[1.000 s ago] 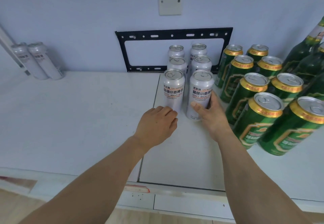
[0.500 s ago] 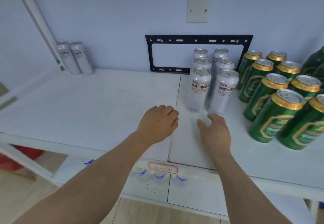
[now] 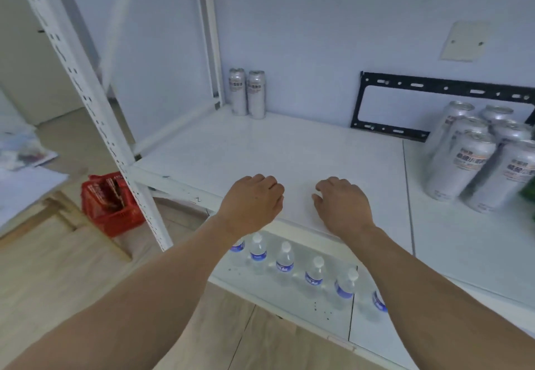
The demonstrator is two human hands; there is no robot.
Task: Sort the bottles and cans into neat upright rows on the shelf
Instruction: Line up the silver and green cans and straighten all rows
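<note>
So we've got both hands over the front edge of the shelf (image 3: 289, 149), left hand (image 3: 252, 202) and right hand (image 3: 341, 204) side by side with a gap between them. Way back and a bit left of our left hand, two cans (image 3: 247, 93) stand upright, touching, against the wall. Off to the right of our right hand there's a cluster of cans (image 3: 474, 155) in two rows running back toward a wall bracket (image 3: 434, 86). Below our hands, on the lower shelf (image 3: 289, 300), a row of water bottles (image 3: 285, 259) stands. Far left of us, a crate (image 3: 110, 204) sits on the floor.
</note>
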